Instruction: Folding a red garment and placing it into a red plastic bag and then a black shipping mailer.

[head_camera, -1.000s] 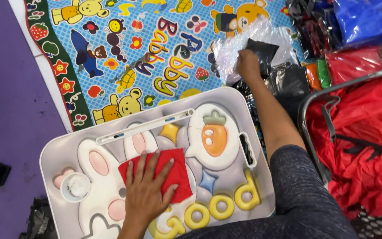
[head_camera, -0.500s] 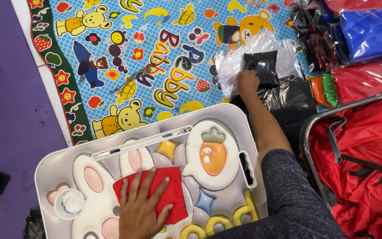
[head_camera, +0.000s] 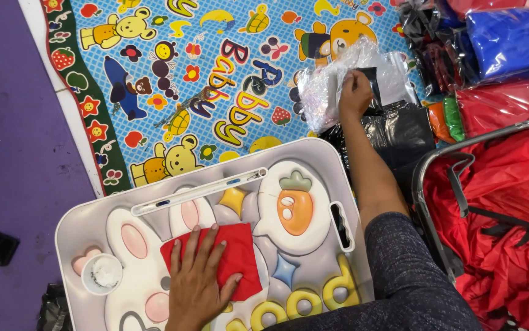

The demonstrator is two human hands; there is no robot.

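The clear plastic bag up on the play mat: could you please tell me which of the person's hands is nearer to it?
Right. The right hand rests on the clear plastic bag, while the left hand lies far below, flat on the red cloth on the white tray.

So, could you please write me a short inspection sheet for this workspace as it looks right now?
Surface: white plastic lap tray with rabbit and carrot shapes, on a blue cartoon play mat.
Job's things: folded red cloth square lies on the tray; crinkled clear plastic bag on the mat.
Clutter: small white round cup; bagged blue fabric; loose red fabric; black plastic bags.
Grippers: left hand flat on the cloth; right hand fingers on the bag.
Cables: nothing seen.
Surroundings: purple floor; grey metal frame.
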